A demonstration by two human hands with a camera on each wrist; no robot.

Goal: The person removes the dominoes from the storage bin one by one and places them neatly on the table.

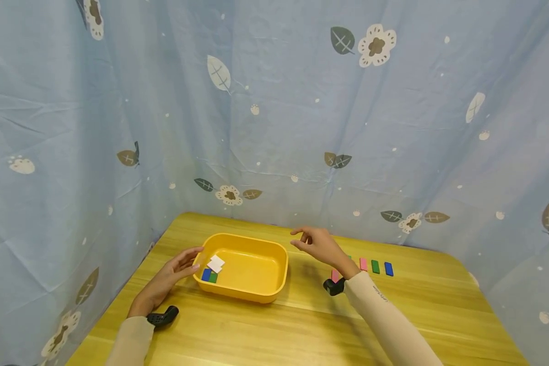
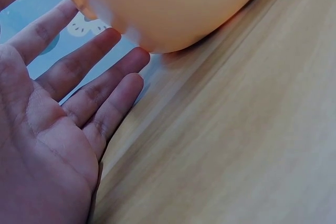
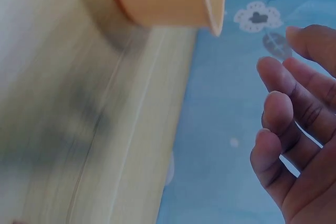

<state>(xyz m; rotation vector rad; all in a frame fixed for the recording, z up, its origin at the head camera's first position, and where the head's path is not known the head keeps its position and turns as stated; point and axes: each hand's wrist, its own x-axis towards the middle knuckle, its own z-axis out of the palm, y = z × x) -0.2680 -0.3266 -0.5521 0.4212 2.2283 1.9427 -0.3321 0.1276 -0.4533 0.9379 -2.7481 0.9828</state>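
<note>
A yellow plastic bin stands on the wooden table, left of centre. Inside its left end lie white tiles, a blue tile and a green tile. My left hand is at the bin's left end, thumb and fingertips right at the rim. In the left wrist view its fingers are spread and nearly straight against the bin's outer wall. Past the bin's right end, my right hand hovers over the table, its fingers loosely bent and nothing between them.
Right of the right wrist, a pink tile, a green tile and a blue tile lie in a row. Another pink tile is partly hidden by the right forearm. A patterned blue curtain hangs behind the table.
</note>
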